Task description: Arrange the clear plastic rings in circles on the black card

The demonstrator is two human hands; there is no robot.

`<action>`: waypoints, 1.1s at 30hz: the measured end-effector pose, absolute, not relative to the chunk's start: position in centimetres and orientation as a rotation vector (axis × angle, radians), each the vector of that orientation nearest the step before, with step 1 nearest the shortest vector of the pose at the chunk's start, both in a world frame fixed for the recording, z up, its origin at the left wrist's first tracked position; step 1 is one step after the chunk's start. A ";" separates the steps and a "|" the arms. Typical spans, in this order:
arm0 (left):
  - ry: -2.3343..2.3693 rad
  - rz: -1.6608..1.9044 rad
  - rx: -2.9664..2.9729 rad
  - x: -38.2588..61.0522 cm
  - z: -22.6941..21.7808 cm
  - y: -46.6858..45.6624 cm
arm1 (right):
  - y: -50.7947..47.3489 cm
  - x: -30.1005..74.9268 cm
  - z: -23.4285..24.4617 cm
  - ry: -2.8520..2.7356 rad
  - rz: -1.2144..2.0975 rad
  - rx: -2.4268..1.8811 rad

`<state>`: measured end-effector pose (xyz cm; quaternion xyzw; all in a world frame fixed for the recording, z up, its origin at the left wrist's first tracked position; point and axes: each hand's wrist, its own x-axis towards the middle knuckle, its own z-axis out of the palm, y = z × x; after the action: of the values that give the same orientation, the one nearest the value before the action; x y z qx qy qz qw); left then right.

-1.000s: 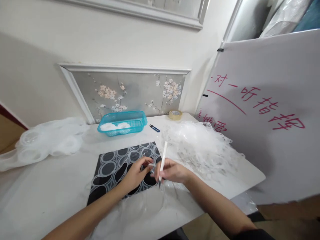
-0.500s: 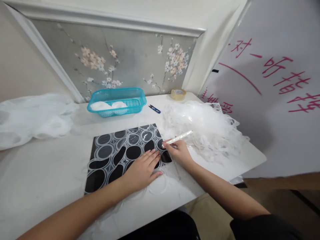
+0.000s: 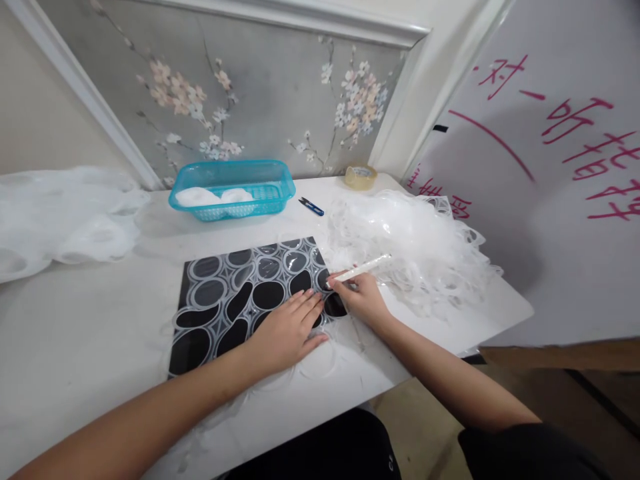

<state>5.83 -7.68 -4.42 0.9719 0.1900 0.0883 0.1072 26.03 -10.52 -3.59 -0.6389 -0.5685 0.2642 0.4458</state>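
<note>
A black board (image 3: pixel 187 350) lies on the white table under a clear sheet (image 3: pixel 250 313) patterned with pale rings and ovals. Some ovals look solid black; others have a greyish sheen. My left hand (image 3: pixel 287 330) rests flat over the lower right of the sheet, fingers extended. Pinched in my right hand (image 3: pixel 363 297) is a slim white pen-like tool (image 3: pixel 365 267). Its lower end meets the sheet at an oval near the board's right edge; I cannot make out the tip. The sheet's clear margin hangs past the board toward me.
Behind the board stands a blue plastic basket (image 3: pixel 233 210) with white round pieces inside. Blue thread snips (image 3: pixel 312 207) and a roll of clear tape (image 3: pixel 360 177) lie right of it. Piles of translucent ring-cut sheets sit at right (image 3: pixel 405 233) and left (image 3: pixel 65 220).
The whole view has shifted a little, with the table things appearing higher. Both hands keep nearly the same places on the sheet, and the white tool is still in my right hand.
</note>
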 end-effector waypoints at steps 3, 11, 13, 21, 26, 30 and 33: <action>0.547 0.303 2.911 5.8 -4.7 -7.7 | -10.7 26.1 -3.7 -1.529 0.541 -1.595; 0.520 0.279 2.949 6.0 -4.0 -7.7 | -11.6 25.0 -5.0 -2.134 0.081 -1.394; 0.523 0.244 2.934 6.0 -3.8 -7.7 | -11.0 25.6 -4.7 -2.178 0.077 -1.405; 0.517 0.146 2.727 5.6 -3.1 -7.3 | -9.5 31.7 1.3 -0.927 -0.114 -1.603; 0.689 0.379 2.389 5.1 -0.8 -6.4 | -12.0 27.3 0.2 -0.573 0.896 -1.288; 0.739 0.634 2.029 4.7 1.4 -5.9 | -12.6 23.9 -0.1 -0.318 1.432 -0.864; 0.763 0.619 1.796 4.5 2.5 -5.5 | -12.3 22.7 0.7 -0.238 1.604 -0.669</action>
<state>4.47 -5.48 2.49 0.7493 0.3182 0.2583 0.5201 22.66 -12.32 0.72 -0.2933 -0.1042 0.7031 0.6393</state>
